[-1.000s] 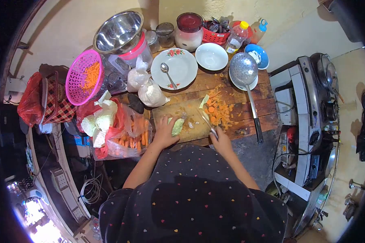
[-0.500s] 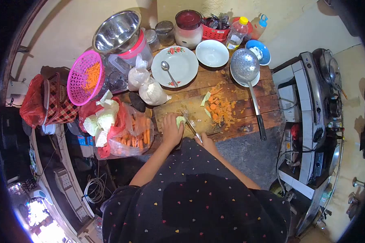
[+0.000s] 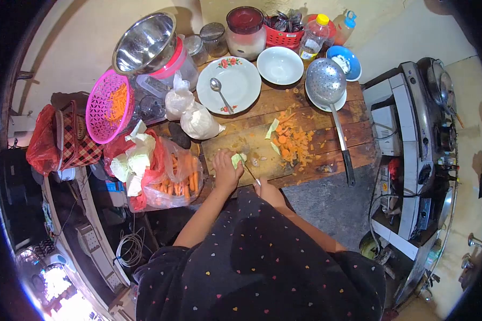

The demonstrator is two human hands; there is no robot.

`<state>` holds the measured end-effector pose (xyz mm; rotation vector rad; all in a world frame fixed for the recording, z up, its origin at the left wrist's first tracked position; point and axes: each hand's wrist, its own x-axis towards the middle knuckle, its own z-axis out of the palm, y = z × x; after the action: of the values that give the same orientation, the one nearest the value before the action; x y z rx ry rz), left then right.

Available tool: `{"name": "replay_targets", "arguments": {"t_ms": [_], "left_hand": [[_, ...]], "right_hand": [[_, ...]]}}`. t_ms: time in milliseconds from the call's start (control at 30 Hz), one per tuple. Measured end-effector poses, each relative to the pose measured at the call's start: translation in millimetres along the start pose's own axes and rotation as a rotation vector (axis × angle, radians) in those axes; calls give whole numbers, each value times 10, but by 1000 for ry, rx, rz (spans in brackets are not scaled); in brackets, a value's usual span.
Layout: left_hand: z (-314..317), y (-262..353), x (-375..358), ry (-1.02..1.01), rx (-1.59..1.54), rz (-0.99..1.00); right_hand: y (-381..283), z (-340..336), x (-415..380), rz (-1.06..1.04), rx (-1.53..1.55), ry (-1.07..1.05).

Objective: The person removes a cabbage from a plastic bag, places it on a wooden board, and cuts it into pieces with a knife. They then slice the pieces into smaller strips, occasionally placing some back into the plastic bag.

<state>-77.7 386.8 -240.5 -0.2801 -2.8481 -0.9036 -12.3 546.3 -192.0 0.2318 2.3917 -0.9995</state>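
Note:
My left hand (image 3: 226, 170) presses a small pale green cabbage piece (image 3: 238, 159) on the wooden cutting board (image 3: 233, 138), its fingers curled over it. Close to my body, my right hand (image 3: 269, 192) is wrapped round the handle of a knife (image 3: 251, 173). The blade points up and left and touches or nearly touches the cabbage. Small translucent scraps lie just beyond the blade. Chopped carrot (image 3: 292, 142) is heaped right of the board, with two pale green cabbage strips (image 3: 272, 128) at its left edge.
At left stand a bag of carrots (image 3: 177, 184), cabbage leaves (image 3: 136, 160) and a pink basket (image 3: 93, 115) of shredded carrot. A flowered plate (image 3: 241, 83) with a spoon, a white bowl (image 3: 280, 65) and a long-handled skimmer (image 3: 326, 80) line the back. The stove (image 3: 412, 101) is right.
The knife has turned, so its blade looks thinner and lies lower. My right hand has shifted slightly down and right. My left hand stays on the cabbage. The view has tilted slightly.

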Motion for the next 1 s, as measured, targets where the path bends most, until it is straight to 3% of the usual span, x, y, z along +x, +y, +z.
{"name": "replay_targets", "arguments": {"t_ms": [200,467,1000], "left_hand": [[20,-62,-5,-28,-39,3],[6,-71,-22,0,-76,44],[21,-121,-27,29,-91,95]], "right_hand": [[115,202,288,-4,-17,14],[399,122,89,52,16,-3],[195,-113,29,-1,-35,-96]]}}
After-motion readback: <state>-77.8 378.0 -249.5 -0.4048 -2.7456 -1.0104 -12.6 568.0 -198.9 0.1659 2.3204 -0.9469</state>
